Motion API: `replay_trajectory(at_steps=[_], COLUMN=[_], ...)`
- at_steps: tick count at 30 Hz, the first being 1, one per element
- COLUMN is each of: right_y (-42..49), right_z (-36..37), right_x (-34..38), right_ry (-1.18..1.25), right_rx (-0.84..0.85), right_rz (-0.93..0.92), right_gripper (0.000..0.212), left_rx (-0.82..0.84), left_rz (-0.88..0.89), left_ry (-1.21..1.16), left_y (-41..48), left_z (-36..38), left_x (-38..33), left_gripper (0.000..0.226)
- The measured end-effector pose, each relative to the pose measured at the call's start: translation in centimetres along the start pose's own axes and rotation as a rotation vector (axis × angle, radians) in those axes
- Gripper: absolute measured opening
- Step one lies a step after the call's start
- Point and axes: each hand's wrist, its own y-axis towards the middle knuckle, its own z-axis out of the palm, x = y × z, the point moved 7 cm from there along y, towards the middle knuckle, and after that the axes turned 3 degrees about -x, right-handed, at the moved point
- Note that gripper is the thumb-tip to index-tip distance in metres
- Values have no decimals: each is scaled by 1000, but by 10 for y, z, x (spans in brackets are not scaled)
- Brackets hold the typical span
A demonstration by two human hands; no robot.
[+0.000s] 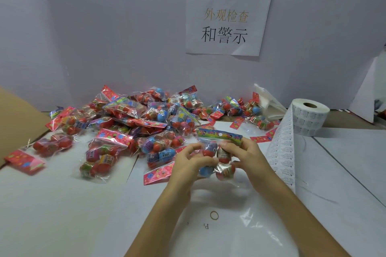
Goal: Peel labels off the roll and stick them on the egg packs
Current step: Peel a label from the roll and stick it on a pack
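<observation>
White tabletop (62, 204): left hand (188, 161) and right hand (249, 155) grasp egg pack (219, 134), likely steadying for label; label roll (309, 118) two o'clock, strip (282, 152) within reach.

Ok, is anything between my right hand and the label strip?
Nothing visible. The right hand, gripping the egg pack with the left hand, has only bare table between it and the label strip trailing from the roll.

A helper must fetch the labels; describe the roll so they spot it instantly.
Find the paper sign on the back wall, then look down and right to the table. The label roll stands on end there, right of the heaped egg packs; it alone is a white cylinder, trailing a printed strip toward the near side.
</observation>
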Motion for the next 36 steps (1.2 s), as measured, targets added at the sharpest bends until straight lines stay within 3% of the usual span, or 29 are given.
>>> replay_trajectory(at_steps=[8,13,19,21,32,36], right_y=[0,-1,-4,-5,-6,-6], right_z=[-1,-3,7,8,5,6], right_x=[0,4,6,8,16,10], right_ry=[-14,-24,-25,-28,-54,-94], right_rx=[4,26,142,169,150,98], right_rz=[10,-13,-64,-88,-168,-109], right_gripper=[7,7,18,24,18,15], left_rx=[74,147,-46,-49,-59,-128], left_rz=[22,11,40,69,153,175], left_ry=[50,116,2,16,28,13], left_y=[-5,-10,-3,-1,-1,-3], left_z=[7,14,0,-1,-4,-9], left_x=[0,1,-1,-1,-6,-10], left_gripper=[39,36,16,14,10,7])
